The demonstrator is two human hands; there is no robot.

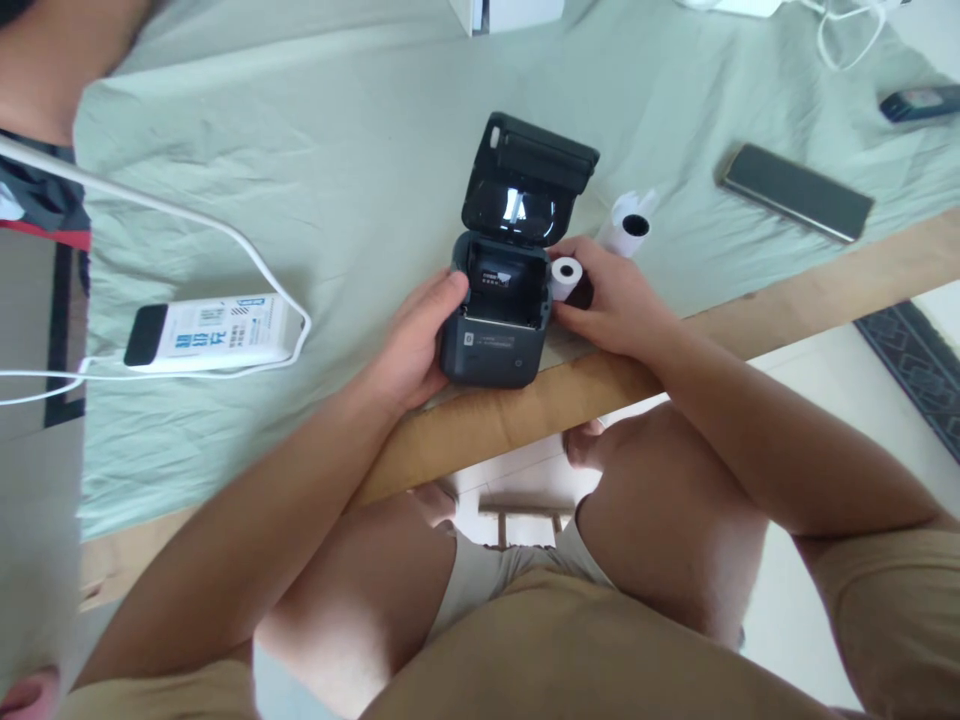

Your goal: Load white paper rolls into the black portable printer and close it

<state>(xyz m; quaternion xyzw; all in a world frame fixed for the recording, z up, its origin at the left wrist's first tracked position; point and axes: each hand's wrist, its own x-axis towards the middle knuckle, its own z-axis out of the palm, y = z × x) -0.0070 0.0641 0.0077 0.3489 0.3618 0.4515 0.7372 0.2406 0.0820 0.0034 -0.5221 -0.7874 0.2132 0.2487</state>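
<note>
A small dark label printer sits near the table's front edge with its lid tilted up and back. Its paper bay is open to view, with a printed sticker inside and no roll in it. My left hand grips the printer's left side, thumb on the upper rim. Close against the right side of the printer, my right hand has its fingers around a small white paper roll. Just behind that hand stands another white roll with a black core and a loose clear-looking end.
A green cloth covers the table, whose wooden edge shows in front. A white power bank with a cable lies left. To the right are a dark phone-like slab and a dark device. Another person's arm shows upper left.
</note>
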